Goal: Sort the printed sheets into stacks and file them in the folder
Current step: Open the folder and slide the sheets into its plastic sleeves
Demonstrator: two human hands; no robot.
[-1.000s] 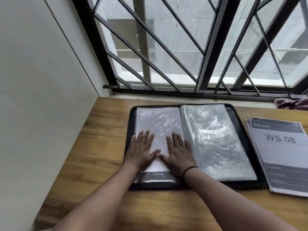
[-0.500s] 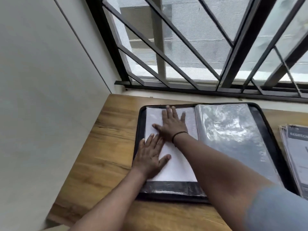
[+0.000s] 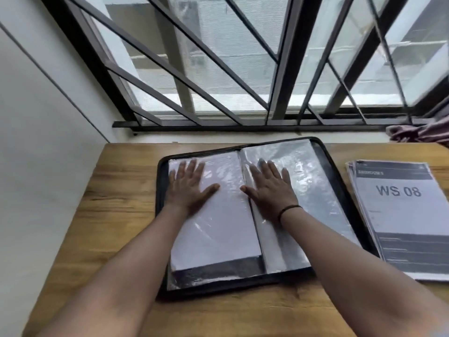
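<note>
A black zip folder (image 3: 160, 215) lies open on the wooden desk, its clear plastic sleeves spread to both sides. The left sleeve (image 3: 218, 234) holds white sheets, blank side up. My left hand (image 3: 188, 186) presses flat on that sleeve with straight, spread fingers. My right hand (image 3: 269, 188) lies flat on the right-hand sleeves (image 3: 315, 203), just past the spine, a black band on its wrist. A stack of printed sheets (image 3: 403, 215), the top one headed "WS 08", lies on the desk to the right of the folder.
The wooden desk (image 3: 116, 215) meets a white wall on the left and a barred window (image 3: 243, 93) at the back. A crumpled purple cloth (image 3: 420, 132) lies on the sill at the far right. Bare desk runs along the front edge.
My right hand moved from the top of the left sleeve to the right-hand sleeves beside the spine. My left hand slid farther up the left sleeve. The view swung back to the right.
</note>
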